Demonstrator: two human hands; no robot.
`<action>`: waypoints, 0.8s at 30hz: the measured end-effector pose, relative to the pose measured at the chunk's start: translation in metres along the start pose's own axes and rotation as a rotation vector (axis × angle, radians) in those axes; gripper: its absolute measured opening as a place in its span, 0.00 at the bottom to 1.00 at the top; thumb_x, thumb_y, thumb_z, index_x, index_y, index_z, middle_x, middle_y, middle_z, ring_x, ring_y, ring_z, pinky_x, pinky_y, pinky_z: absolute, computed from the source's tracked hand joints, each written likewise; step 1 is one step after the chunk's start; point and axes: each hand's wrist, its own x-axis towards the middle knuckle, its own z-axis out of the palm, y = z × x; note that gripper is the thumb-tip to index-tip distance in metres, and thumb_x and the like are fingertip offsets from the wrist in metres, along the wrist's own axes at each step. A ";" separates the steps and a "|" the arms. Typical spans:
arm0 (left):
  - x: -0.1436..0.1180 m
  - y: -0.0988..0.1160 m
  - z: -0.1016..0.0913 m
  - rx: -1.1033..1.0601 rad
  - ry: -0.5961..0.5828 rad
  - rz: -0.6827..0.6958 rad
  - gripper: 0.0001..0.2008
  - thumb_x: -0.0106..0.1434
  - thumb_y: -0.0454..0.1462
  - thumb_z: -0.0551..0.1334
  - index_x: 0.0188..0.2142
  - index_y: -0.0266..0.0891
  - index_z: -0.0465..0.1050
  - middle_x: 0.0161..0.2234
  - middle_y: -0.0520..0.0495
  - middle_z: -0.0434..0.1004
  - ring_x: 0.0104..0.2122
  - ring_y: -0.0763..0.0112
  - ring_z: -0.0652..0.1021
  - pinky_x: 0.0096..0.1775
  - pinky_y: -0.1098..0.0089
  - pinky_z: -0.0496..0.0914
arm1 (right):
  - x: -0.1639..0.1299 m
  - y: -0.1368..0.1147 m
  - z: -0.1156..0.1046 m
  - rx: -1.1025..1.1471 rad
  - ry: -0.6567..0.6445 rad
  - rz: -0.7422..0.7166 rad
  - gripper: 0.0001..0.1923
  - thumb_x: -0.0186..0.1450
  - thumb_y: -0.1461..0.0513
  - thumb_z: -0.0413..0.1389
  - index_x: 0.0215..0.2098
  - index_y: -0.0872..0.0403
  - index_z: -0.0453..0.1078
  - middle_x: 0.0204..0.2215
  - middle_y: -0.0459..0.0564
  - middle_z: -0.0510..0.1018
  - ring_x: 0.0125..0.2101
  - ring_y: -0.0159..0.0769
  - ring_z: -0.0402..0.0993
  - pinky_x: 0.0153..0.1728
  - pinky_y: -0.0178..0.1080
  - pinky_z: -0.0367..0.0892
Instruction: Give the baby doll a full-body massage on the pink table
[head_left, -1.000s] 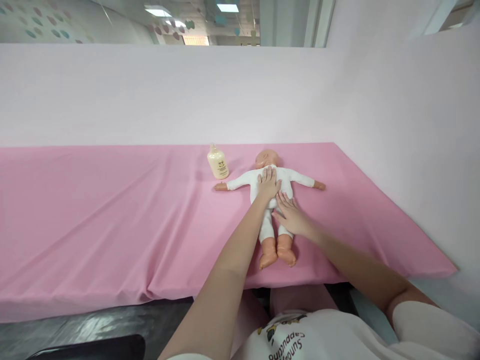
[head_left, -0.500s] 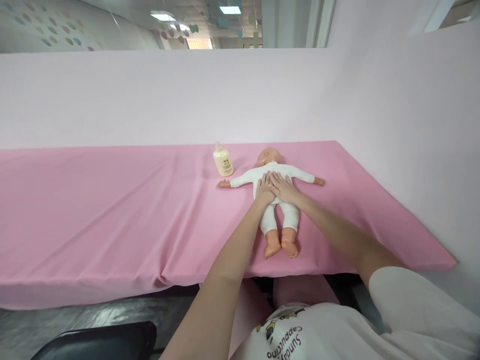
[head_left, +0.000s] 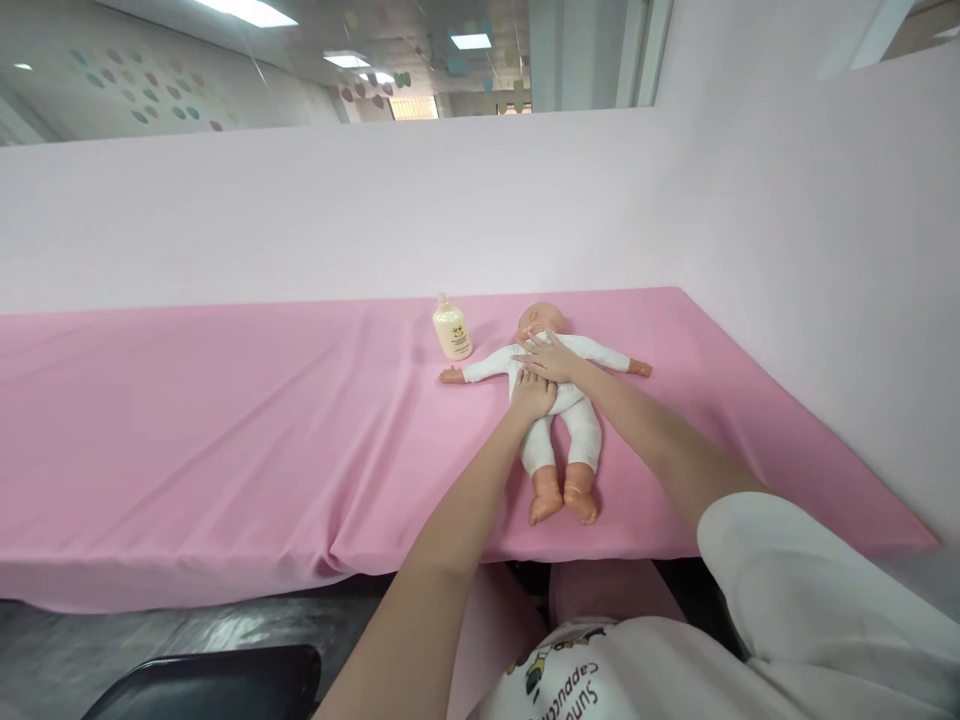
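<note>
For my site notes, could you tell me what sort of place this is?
Probably an infant-care practice booth: a baby doll and lotion bottle lie on a pink-covered table enclosed by plain partition walls.

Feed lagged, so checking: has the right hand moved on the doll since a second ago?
Yes. The right hand slid from the doll's hips up to its chest, toward the head.
</note>
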 end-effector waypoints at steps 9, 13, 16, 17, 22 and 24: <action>-0.004 0.002 -0.001 -0.039 0.010 -0.053 0.34 0.72 0.40 0.45 0.73 0.26 0.44 0.74 0.35 0.43 0.74 0.58 0.47 0.72 0.56 0.44 | 0.000 -0.003 0.022 0.104 0.166 0.208 0.29 0.76 0.58 0.37 0.73 0.53 0.52 0.75 0.50 0.45 0.75 0.45 0.37 0.72 0.58 0.36; -0.007 0.005 -0.003 -0.041 0.031 -0.051 0.35 0.71 0.39 0.45 0.73 0.26 0.42 0.74 0.37 0.40 0.74 0.59 0.46 0.72 0.56 0.43 | -0.002 -0.002 0.027 0.138 0.198 0.286 0.33 0.75 0.57 0.38 0.75 0.60 0.40 0.75 0.56 0.39 0.75 0.43 0.35 0.73 0.51 0.37; -0.008 0.005 -0.004 -0.038 0.030 -0.053 0.35 0.70 0.39 0.45 0.74 0.27 0.42 0.74 0.38 0.40 0.74 0.58 0.46 0.72 0.54 0.44 | -0.001 -0.002 0.026 0.148 0.209 0.309 0.34 0.75 0.56 0.38 0.75 0.61 0.38 0.75 0.57 0.38 0.75 0.43 0.33 0.73 0.50 0.36; -0.008 0.005 -0.004 -0.036 0.030 -0.060 0.35 0.71 0.40 0.45 0.74 0.27 0.42 0.74 0.38 0.41 0.74 0.58 0.46 0.72 0.53 0.44 | -0.001 -0.002 0.026 0.149 0.213 0.323 0.34 0.75 0.56 0.38 0.75 0.61 0.39 0.75 0.57 0.38 0.75 0.43 0.33 0.73 0.50 0.36; -0.007 0.004 -0.002 -0.029 0.047 -0.076 0.35 0.71 0.41 0.44 0.74 0.29 0.43 0.74 0.39 0.42 0.74 0.58 0.46 0.72 0.54 0.44 | -0.004 -0.007 0.026 0.149 0.234 0.442 0.32 0.76 0.56 0.39 0.75 0.56 0.43 0.75 0.55 0.39 0.75 0.46 0.34 0.72 0.53 0.39; -0.007 0.005 -0.002 -0.032 0.049 -0.076 0.35 0.71 0.41 0.44 0.74 0.29 0.41 0.75 0.41 0.40 0.74 0.59 0.46 0.72 0.54 0.43 | -0.005 -0.009 0.027 0.165 0.251 0.536 0.32 0.76 0.56 0.39 0.76 0.54 0.42 0.75 0.55 0.40 0.75 0.47 0.35 0.71 0.55 0.41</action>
